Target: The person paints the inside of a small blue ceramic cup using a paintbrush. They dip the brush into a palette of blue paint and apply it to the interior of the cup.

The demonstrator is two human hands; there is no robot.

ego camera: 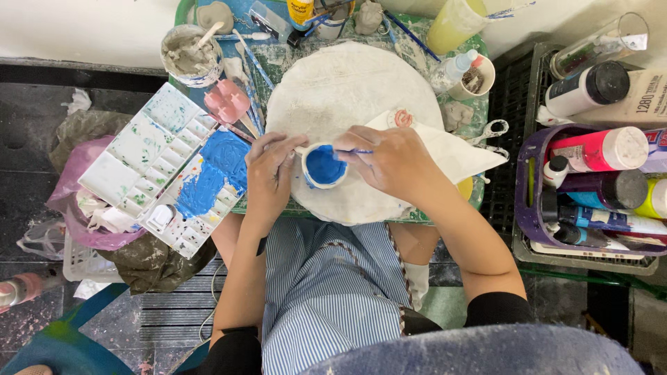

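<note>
My left hand (pixel 267 173) is curled around the side of a small round clay cup (pixel 324 167), fingers pressed to its rim and wall. The cup sits near the front edge of a round white board (pixel 354 90), chalky and smeared, which lies on the green bench (pixel 479 114). The inside of the cup is coated in wet, glossy blue paint, and its outer wall is pale and bare in places. My right hand (pixel 392 161) is pinched tight on a thin brush (pixel 354 151), whose tip reaches over the cup's rim.

Under my right wrist lies a folded white paper towel (pixel 462 153) with a pink stain near one corner. To my left, a white plastic palette (pixel 167 167) with many small square wells hangs over the bench edge, one big smear of thick blue paint across it. Behind it stands a tub (pixel 187 54) of grey, lumpy clay slip. On my right, a purple basket (pixel 528 201) holds smooth paint bottles lying on their sides.
</note>
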